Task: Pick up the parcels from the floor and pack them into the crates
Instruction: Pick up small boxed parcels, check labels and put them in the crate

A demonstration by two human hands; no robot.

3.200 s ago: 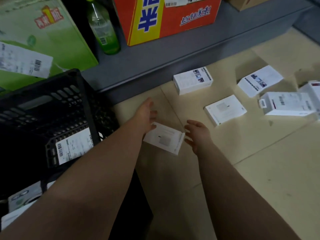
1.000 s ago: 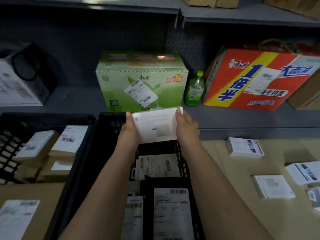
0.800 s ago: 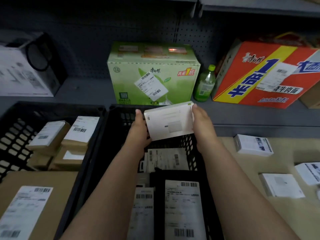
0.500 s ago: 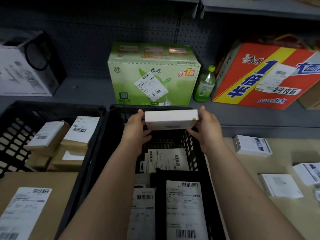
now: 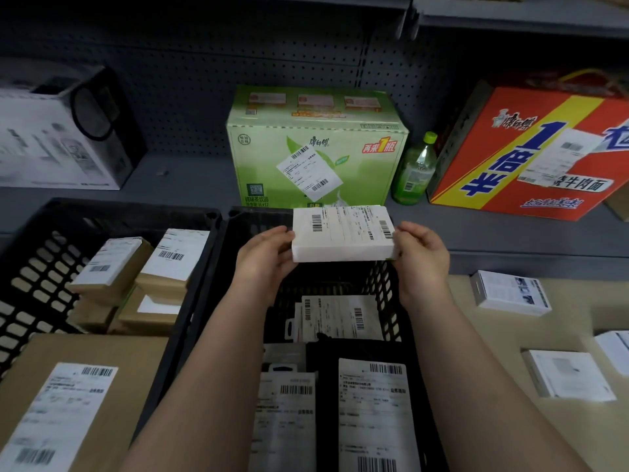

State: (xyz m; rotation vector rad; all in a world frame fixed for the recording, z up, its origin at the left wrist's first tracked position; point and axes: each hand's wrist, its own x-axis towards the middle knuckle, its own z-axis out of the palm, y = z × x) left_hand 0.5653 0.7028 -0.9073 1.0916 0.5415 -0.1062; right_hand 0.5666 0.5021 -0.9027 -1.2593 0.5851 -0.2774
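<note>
A left crate [image 5: 30,284] is holding brown parcels [image 5: 112,267]. Beside it, over the far end of the second crate [image 5: 207,267], the left hand [image 5: 263,257] is gripping one short end of a white parcel [image 5: 342,236] — label facing up — while the right hand [image 5: 422,257] is gripping the other end, fingers curling round its edge. Labelled packs [image 5: 372,403] are lying in this crate below. Further right, white boxes [image 5: 510,292] are lying on the floor [image 5: 493,352], apart from each other.
</note>
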